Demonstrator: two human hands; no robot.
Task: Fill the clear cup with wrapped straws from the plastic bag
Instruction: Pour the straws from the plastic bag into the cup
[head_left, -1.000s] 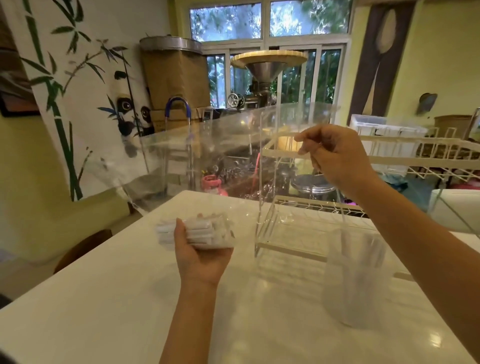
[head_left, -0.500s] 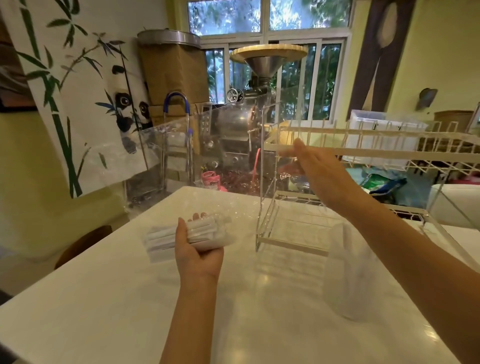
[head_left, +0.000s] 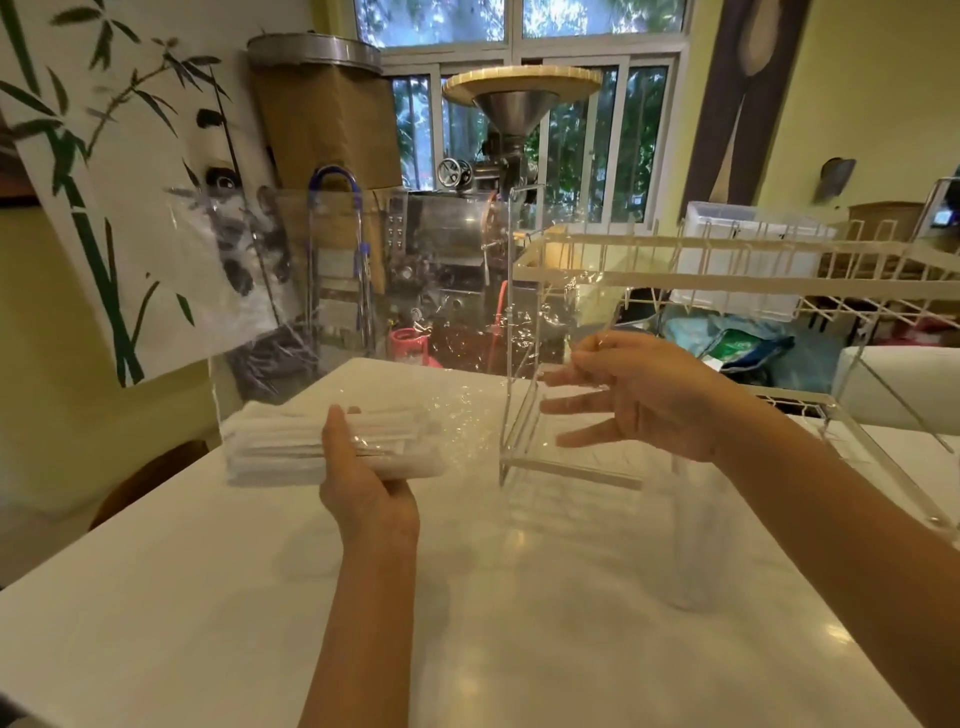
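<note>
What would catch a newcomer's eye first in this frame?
The left hand holds a bundle of white wrapped straws inside a clear plastic bag, above the white table. The right hand pinches the bag's open end with its other fingers spread, in front of a clear acrylic rack. A clear cup stands faintly below the right forearm.

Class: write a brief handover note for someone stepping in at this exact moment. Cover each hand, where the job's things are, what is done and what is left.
Left hand: gripping the bundle of wrapped straws above the table, still inside the plastic bag.
Right hand: pinching the bag's edge between thumb and forefinger, other fingers spread.
Clear cup: standing on the table under the right forearm, hard to see; its contents cannot be told.
Done: bag picked up, straws gathered.
Left: pull straws out of the bag and stand them in the cup.
</note>
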